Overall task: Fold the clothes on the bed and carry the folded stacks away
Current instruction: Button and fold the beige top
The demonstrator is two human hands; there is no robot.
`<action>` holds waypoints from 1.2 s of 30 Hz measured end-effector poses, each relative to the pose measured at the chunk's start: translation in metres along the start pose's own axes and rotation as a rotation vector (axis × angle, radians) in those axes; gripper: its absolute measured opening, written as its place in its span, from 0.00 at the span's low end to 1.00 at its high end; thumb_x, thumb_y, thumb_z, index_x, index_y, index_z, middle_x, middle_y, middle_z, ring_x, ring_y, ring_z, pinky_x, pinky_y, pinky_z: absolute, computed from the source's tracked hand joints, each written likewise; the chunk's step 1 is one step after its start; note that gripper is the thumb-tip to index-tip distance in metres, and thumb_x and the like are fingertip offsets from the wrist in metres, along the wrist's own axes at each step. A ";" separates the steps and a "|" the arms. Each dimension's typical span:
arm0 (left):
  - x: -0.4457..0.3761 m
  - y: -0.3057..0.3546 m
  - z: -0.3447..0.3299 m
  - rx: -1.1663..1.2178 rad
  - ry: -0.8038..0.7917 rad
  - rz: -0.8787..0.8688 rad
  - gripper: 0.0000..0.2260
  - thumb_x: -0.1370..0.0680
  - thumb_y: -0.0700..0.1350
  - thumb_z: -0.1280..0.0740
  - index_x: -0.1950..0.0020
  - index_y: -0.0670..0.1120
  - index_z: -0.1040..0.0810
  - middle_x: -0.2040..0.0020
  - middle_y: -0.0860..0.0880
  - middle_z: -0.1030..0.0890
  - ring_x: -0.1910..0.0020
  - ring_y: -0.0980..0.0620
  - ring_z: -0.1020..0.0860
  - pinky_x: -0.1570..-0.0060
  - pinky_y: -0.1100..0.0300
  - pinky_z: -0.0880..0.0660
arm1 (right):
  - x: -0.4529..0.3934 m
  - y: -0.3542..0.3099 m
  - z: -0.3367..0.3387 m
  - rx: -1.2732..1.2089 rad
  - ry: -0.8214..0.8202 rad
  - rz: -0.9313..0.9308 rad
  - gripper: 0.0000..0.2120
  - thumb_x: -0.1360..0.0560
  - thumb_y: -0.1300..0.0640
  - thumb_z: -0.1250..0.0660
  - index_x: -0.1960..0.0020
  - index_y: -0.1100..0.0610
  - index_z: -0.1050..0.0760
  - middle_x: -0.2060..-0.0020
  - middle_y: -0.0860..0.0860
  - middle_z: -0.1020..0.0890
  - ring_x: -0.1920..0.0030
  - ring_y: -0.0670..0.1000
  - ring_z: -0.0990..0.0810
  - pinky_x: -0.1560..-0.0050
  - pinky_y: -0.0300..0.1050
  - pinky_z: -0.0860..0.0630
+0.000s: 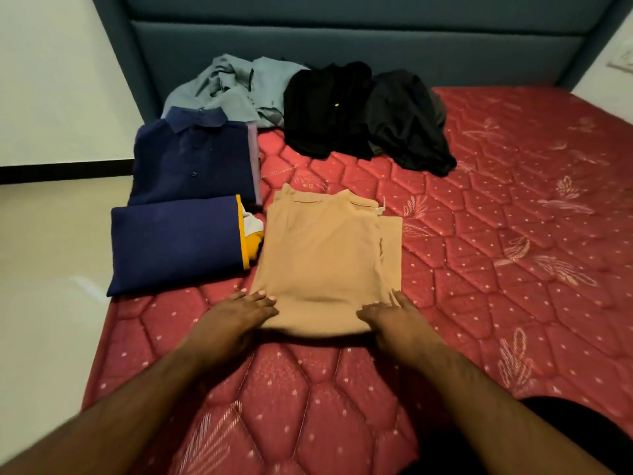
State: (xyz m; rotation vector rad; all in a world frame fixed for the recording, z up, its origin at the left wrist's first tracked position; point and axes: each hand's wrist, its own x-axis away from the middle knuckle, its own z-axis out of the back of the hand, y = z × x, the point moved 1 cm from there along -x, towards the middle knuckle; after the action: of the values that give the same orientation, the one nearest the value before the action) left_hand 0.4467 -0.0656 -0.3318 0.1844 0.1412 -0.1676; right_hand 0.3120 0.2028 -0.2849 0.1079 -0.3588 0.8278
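We see a bed with a red quilted mattress [496, 207] filling most of the view, its dark blue padded headboard [342, 36] across the far side. Pale floor [51, 252] shows to the left.

At the far end lies an unfolded heap of black clothes [370, 118], and just left of it a crumpled grey garment [233, 87] against the headboard. Along the left edge of the mattress sit two folded pieces: a navy polo shirt [195, 162] with its collar toward the headboard, and nearer to us a navy garment with yellow trim [178, 241], its near left corner overhanging the bed edge.

In the middle, just right of that, lies the folded tan garment [325, 258], flat on the mattress.

Our left hand [239, 313] rests on its near left corner, fingers straight and spread flat, the grip released. Our right hand [390, 311] lies at the near right corner, fingers extended over the cloth edge, the grip likewise released and pressing rather than pinching.
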 end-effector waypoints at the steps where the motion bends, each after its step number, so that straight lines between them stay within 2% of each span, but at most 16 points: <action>1: -0.002 0.005 0.008 0.055 0.006 0.041 0.16 0.27 0.44 0.36 0.41 0.49 0.19 0.43 0.50 0.16 0.44 0.48 0.18 0.40 0.47 0.25 | 0.003 0.002 0.001 -0.043 0.005 0.015 0.26 0.27 0.58 0.44 0.29 0.49 0.31 0.33 0.51 0.25 0.29 0.52 0.32 0.23 0.52 0.53; 3: 0.002 0.015 0.032 0.176 -0.073 0.141 0.14 0.26 0.41 0.36 0.43 0.49 0.18 0.48 0.49 0.16 0.50 0.48 0.18 0.46 0.53 0.23 | 0.017 0.003 0.005 -0.123 -0.019 0.069 0.22 0.30 0.56 0.43 0.39 0.51 0.23 0.45 0.54 0.18 0.41 0.55 0.23 0.31 0.49 0.34; 5: 0.019 0.024 0.052 0.296 -0.270 0.169 0.09 0.23 0.45 0.34 0.44 0.49 0.19 0.51 0.50 0.16 0.54 0.53 0.20 0.52 0.56 0.24 | 0.041 0.002 0.013 -0.279 -0.130 0.092 0.08 0.27 0.58 0.36 0.53 0.54 0.20 0.59 0.51 0.17 0.57 0.49 0.21 0.54 0.43 0.25; 6: 0.030 0.031 0.063 0.385 -0.361 0.165 0.08 0.23 0.47 0.32 0.45 0.49 0.19 0.53 0.51 0.16 0.55 0.55 0.20 0.53 0.55 0.24 | 0.055 0.001 0.018 -0.396 -0.201 0.120 0.04 0.27 0.59 0.33 0.59 0.54 0.20 0.66 0.48 0.20 0.65 0.45 0.23 0.63 0.41 0.28; 8: 0.057 0.048 0.082 0.700 -0.561 0.177 0.08 0.24 0.48 0.29 0.48 0.47 0.18 0.55 0.52 0.17 0.58 0.57 0.21 0.56 0.56 0.24 | 0.086 -0.005 0.026 -0.629 -0.401 0.187 0.11 0.26 0.58 0.30 0.67 0.53 0.24 0.72 0.45 0.26 0.71 0.42 0.30 0.70 0.40 0.34; 12: 0.079 0.066 0.119 1.170 -0.849 0.240 0.08 0.25 0.39 0.27 0.47 0.40 0.17 0.53 0.48 0.16 0.54 0.54 0.20 0.53 0.61 0.24 | 0.114 -0.007 0.033 -0.836 -0.518 0.299 0.09 0.28 0.52 0.29 0.62 0.55 0.23 0.67 0.50 0.30 0.65 0.50 0.34 0.66 0.45 0.40; 14: 0.065 0.061 0.125 1.139 -0.754 0.324 0.12 0.26 0.36 0.28 0.42 0.39 0.19 0.48 0.45 0.15 0.50 0.50 0.18 0.48 0.58 0.22 | 0.105 -0.002 0.037 -0.949 -0.422 0.234 0.07 0.29 0.54 0.29 0.60 0.57 0.21 0.66 0.53 0.26 0.63 0.52 0.31 0.64 0.45 0.37; 17: 0.029 0.045 0.119 0.977 -0.313 0.575 0.16 0.26 0.40 0.27 0.38 0.46 0.20 0.47 0.45 0.16 0.45 0.44 0.18 0.42 0.51 0.23 | 0.068 0.011 0.036 -1.105 -0.088 -0.051 0.05 0.27 0.61 0.28 0.52 0.60 0.20 0.62 0.58 0.21 0.63 0.53 0.27 0.62 0.44 0.33; 20: 0.012 0.036 0.097 0.741 0.136 0.888 0.22 0.23 0.47 0.29 0.30 0.47 0.27 0.44 0.47 0.19 0.46 0.46 0.20 0.45 0.51 0.23 | 0.040 0.020 0.027 -0.793 0.349 -0.332 0.15 0.24 0.55 0.31 0.39 0.57 0.23 0.55 0.54 0.19 0.57 0.53 0.21 0.56 0.45 0.26; 22: 0.017 0.049 0.083 0.637 0.269 0.964 0.23 0.23 0.48 0.30 0.29 0.47 0.29 0.39 0.48 0.23 0.43 0.48 0.23 0.44 0.55 0.27 | 0.045 0.013 0.019 -0.665 0.477 -0.391 0.13 0.25 0.53 0.32 0.42 0.55 0.22 0.50 0.54 0.18 0.50 0.56 0.19 0.49 0.47 0.24; 24: 0.034 0.070 0.061 0.754 0.280 1.043 0.23 0.24 0.48 0.29 0.30 0.48 0.29 0.41 0.50 0.24 0.44 0.50 0.24 0.47 0.59 0.29 | 0.057 0.000 0.006 -0.682 0.392 -0.445 0.06 0.25 0.52 0.32 0.53 0.54 0.21 0.56 0.55 0.17 0.54 0.56 0.18 0.53 0.46 0.24; 26: 0.052 0.093 0.034 0.956 0.243 1.145 0.23 0.29 0.56 0.26 0.37 0.54 0.27 0.42 0.51 0.22 0.49 0.51 0.22 0.48 0.57 0.25 | 0.063 -0.012 -0.014 -0.643 0.192 -0.479 0.09 0.27 0.46 0.33 0.55 0.52 0.23 0.55 0.55 0.16 0.53 0.57 0.18 0.53 0.46 0.24; 28: 0.066 0.100 0.008 0.869 0.217 1.199 0.35 0.39 0.72 0.29 0.38 0.55 0.27 0.42 0.48 0.20 0.47 0.46 0.20 0.44 0.46 0.22 | 0.063 -0.020 -0.030 -0.629 0.057 -0.497 0.25 0.31 0.36 0.36 0.41 0.51 0.25 0.45 0.55 0.19 0.45 0.57 0.20 0.45 0.48 0.25; 31: 0.065 0.104 -0.002 0.801 0.219 1.275 0.45 0.43 0.73 0.33 0.32 0.50 0.30 0.41 0.44 0.23 0.44 0.41 0.22 0.42 0.45 0.24 | 0.056 -0.021 -0.036 -0.753 0.074 -0.582 0.40 0.36 0.30 0.36 0.29 0.49 0.33 0.38 0.54 0.23 0.37 0.58 0.24 0.36 0.52 0.28; 33: 0.057 0.113 0.013 0.956 0.309 1.303 0.39 0.42 0.69 0.29 0.37 0.48 0.29 0.42 0.44 0.21 0.47 0.43 0.20 0.44 0.45 0.22 | 0.052 -0.026 -0.037 -1.053 0.165 -0.603 0.38 0.39 0.35 0.30 0.34 0.50 0.29 0.41 0.52 0.20 0.43 0.55 0.21 0.39 0.51 0.25; 36: 0.051 0.109 0.025 1.348 0.326 1.378 0.21 0.31 0.50 0.23 0.45 0.46 0.27 0.49 0.42 0.18 0.52 0.40 0.18 0.51 0.42 0.20 | 0.052 -0.043 -0.031 -1.506 0.241 -0.543 0.20 0.29 0.60 0.27 0.39 0.56 0.27 0.49 0.53 0.18 0.53 0.51 0.19 0.53 0.45 0.22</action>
State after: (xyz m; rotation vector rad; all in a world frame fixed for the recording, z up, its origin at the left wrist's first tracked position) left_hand 0.5189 0.0274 -0.2963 1.5928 0.1776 1.1989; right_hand 0.3841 0.2176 -0.2932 -1.2366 -0.6061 -0.1160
